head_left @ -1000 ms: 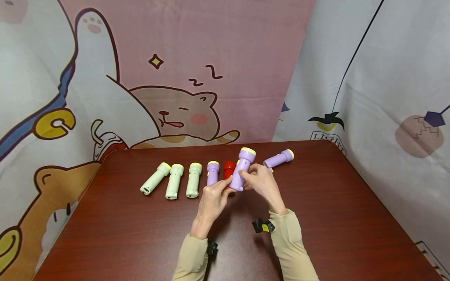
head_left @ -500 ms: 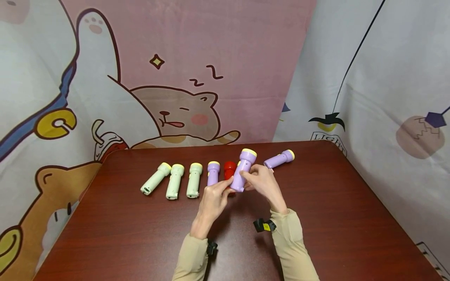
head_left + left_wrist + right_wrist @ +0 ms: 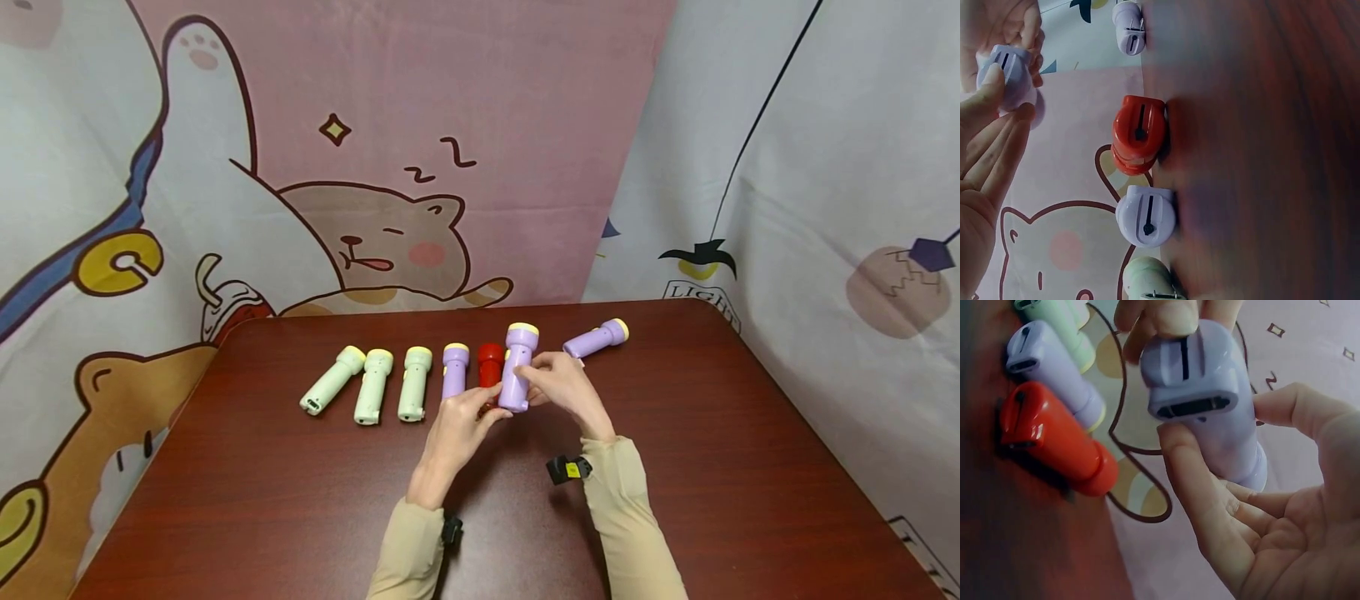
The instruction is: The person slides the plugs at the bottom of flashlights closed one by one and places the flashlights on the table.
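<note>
A purple flashlight [image 3: 517, 367] with a yellow lens rim is held above the table between both hands, lens end away from me. My right hand [image 3: 566, 387] pinches its barrel between thumb and fingers. At the near end, my left hand [image 3: 453, 433] has thumb and fingertips on the base, and its thumb [image 3: 990, 84] lies over the end face in the left wrist view. A dark slot and a rectangular opening show on the flashlight's base [image 3: 1188, 375] in the right wrist view. Behind the hands lies a red flashlight [image 3: 491, 358], partly covered by the left fingers.
Left of the red one, another purple flashlight [image 3: 454, 367] lies on the brown table [image 3: 262, 500]. Three pale green flashlights [image 3: 372, 387] lie further left. A third purple flashlight [image 3: 596, 340] rests at an angle on the right. A cartoon-printed cloth [image 3: 555, 125] hangs behind the table.
The held flashlight has turned more upright in the head view and shifted slightly toward me. The left thumb has slid lower at its base. The flashlights on the table have stayed put.
</note>
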A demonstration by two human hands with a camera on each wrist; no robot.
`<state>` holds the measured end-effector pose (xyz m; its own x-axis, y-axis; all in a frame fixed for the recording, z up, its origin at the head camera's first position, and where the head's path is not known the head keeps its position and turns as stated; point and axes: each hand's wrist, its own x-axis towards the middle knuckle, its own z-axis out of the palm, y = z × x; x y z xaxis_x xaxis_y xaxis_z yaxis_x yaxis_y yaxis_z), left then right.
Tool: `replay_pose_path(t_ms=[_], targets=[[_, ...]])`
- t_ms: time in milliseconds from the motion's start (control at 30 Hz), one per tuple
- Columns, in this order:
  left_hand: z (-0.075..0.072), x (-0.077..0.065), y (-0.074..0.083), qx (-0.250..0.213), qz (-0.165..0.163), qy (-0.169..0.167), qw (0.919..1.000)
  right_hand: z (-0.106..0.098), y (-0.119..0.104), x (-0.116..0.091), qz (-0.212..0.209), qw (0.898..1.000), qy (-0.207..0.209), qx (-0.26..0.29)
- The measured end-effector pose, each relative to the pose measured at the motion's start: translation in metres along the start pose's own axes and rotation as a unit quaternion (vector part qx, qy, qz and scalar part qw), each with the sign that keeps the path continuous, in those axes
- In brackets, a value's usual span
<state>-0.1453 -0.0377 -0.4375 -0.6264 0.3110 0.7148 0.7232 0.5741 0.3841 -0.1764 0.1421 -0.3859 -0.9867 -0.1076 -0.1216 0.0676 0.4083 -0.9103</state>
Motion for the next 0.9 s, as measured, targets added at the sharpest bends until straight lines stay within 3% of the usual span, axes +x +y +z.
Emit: replay_pose_path(t_ms=[267, 600, 900], targets=[[-0.004, -0.001, -0.002, 0.009, -0.042, -0.013, 0.999, -0.004, 0.018, 0.02, 0.022, 0.999, -0.015, -0.026], [-0.006, -0.004, -0.005, 0.022, -0.034, -0.008, 0.9991, 0.003, 0.048, 0.044, 0.066, 0.995, -0.045, -0.057], [-0.005, -0.005, -0.009, 0.018, -0.031, -0.005, 0.9993, 0.008, 0.056, 0.051, 0.085, 0.992, -0.029, -0.084]])
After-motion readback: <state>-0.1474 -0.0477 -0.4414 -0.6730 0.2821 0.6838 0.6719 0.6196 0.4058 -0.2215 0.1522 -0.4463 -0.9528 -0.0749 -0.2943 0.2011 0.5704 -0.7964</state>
